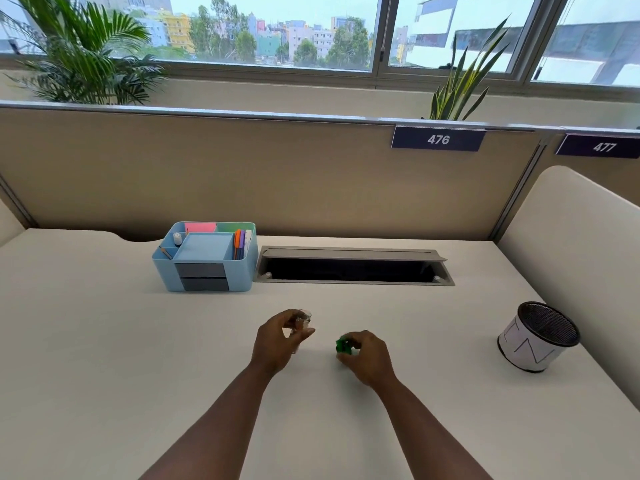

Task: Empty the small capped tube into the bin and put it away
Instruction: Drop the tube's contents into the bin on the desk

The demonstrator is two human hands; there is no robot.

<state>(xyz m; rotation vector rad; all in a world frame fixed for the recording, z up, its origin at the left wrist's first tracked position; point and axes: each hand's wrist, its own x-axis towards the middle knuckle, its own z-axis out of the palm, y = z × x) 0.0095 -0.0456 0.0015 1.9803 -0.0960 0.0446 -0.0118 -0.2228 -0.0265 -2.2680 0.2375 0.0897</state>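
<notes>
My left hand grips a small clear tube upright over the middle of the white desk; its open top shows above my fingers and its lower part is hidden by them. Just to the right, my right hand pinches a green cap, separate from the tube. The bin, a black mesh cup wrapped in white paper with drawn letters, stands far to the right near the desk edge. A blue desk organizer sits at the back left.
A cable slot with a raised grey flap opens in the desk behind my hands. The organizer holds pens, sticky notes and a small bottle. A beige partition closes the back, and a cream divider rises on the right.
</notes>
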